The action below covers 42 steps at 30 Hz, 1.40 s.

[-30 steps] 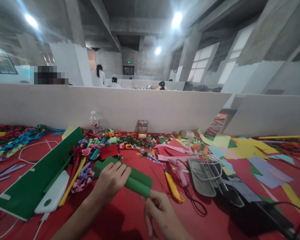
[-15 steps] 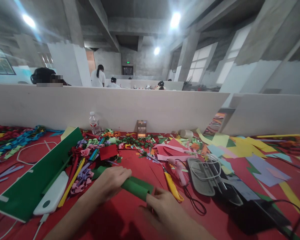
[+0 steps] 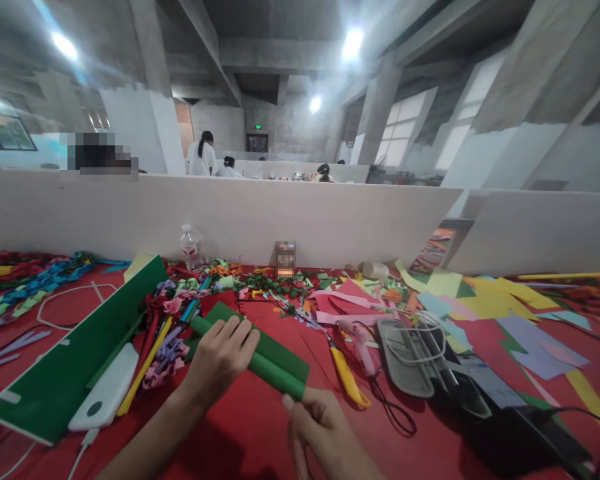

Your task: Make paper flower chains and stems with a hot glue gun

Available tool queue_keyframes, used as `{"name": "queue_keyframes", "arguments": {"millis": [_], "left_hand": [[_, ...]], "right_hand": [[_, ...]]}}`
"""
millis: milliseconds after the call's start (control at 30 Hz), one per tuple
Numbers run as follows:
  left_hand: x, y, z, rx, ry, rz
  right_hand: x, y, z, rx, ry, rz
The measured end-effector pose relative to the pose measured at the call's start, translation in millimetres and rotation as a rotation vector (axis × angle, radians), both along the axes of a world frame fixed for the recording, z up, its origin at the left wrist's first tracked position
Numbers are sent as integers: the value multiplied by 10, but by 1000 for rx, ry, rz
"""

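A sheet of green paper (image 3: pixel 275 353) lies on the red table (image 3: pixel 260 433), its near side rolled into a tight tube. My left hand (image 3: pixel 220 357) rests across the middle of the roll, fingers curled over it and pressing it. My right hand (image 3: pixel 315 423) pinches the roll's right end between thumb and fingers. The free flap of the sheet sticks out behind the roll.
A long green board (image 3: pixel 75 353) and a white power bank (image 3: pixel 105 387) lie to the left. Yellow-handled scissors (image 3: pixel 347 377), a pink glue gun (image 3: pixel 357 340), a grey tray (image 3: pixel 405 353) and dark devices sit right. Paper flowers, strips and scraps cover the back; a water bottle (image 3: pixel 190 245) stands by the partition.
The roll turned back and forth under my hands. My right hand slid from lying over the roll's end back to pinching its tip, and the loose flap shows behind the roll again.
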<state>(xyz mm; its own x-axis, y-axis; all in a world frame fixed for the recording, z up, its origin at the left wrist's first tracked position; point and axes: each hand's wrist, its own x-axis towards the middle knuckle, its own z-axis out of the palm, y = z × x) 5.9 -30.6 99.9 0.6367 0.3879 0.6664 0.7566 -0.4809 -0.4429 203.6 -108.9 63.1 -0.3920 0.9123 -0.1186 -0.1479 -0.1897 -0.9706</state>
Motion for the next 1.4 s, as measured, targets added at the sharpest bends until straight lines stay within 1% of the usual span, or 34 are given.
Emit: {"name": "queue_keyframes", "arguments": {"millis": [100, 167, 200, 267, 333, 400, 433, 467, 500, 533, 600, 633, 667, 700, 733, 767, 800, 833, 900, 933, 1033, 1067, 1133, 1167, 1200, 1267, 1300, 1333, 1400], "left_hand": [[-34, 49, 22, 37, 17, -28], [-52, 65, 13, 65, 9, -63], [-56, 62, 4, 74, 2, -84], [-53, 39, -14, 88, -6, -135], [-43, 4, -27, 83, -1, -183], [-37, -20, -34, 16, 5, -178], [-38, -23, -36, -53, 4, -163], [-41, -19, -38, -141, 1, -151], [-45, -10, -38, -242, 1, -144], [-47, 1, -39, -345, 6, -144], [-44, 22, -35, -537, 38, -160], [-37, 26, -31, -613, 64, -166], [-26, 25, -26, -666, 88, -169], [-12, 17, -20, -692, 100, -167], [3, 5, -15, -696, 100, -159], [19, -10, -10, -673, 87, -140], [33, -26, -9, -628, 68, -117], [46, -39, -13, -566, 52, -98], [62, -50, -35, -399, 36, -84], [65, -45, -54, -296, 32, -88], [60, 5, -117, -15, 13, -104], [53, 27, -133, 43, 8, -106], [32, 66, -152, 83, 8, -119], [19, 80, -155, 67, 7, -126], [6, 89, -154, 17, 8, -129], [-14, 95, -144, -179, 12, -111], [-20, 92, -136, -307, 18, -92], [-22, 87, -127, -438, 31, -71], [-14, 70, -108, -657, 69, -40]], "right_hand": [[-47, -37, -47, -216, 273, -34], [-45, -46, -36, -314, 378, -23], [-40, -49, -27, -332, 395, -4], [-30, -58, -8, -315, 372, 36], [-17, -72, 15, -250, 295, 70], [16, -81, 59, -192, 229, 76], [46, -78, 94, -142, 166, 72], [87, -66, 136, -64, 55, 78], [137, -43, 181, 53, -109, 83], [192, -9, 226, 216, -317, 90], [302, 85, 287, 596, -746, 121], [347, 136, 296, 760, -894, 141], [380, 181, 289, 885, -988, 155], [398, 213, 266, 950, -1027, 165], [399, 230, 229, 947, -1014, 167], [383, 229, 182, 872, -953, 152], [352, 212, 128, 739, -849, 135], [306, 182, 71, 572, -712, 126], [190, 105, -37, 263, -403, 122], [131, 68, -80, 151, -249, 115], [0, -10, -144, -86, 174, 90], [-19, -25, -146, -156, 278, 99], [-26, -45, -141, -251, 389, 135], [-17, -52, -139, -270, 408, 148], [-2, -57, -138, -266, 408, 147], [42, -58, -136, -179, 323, 128], [71, -51, -129, -111, 221, 119], [106, -36, -116, -14, 73, 109], [184, 14, -72, 273, -302, 84]]}}
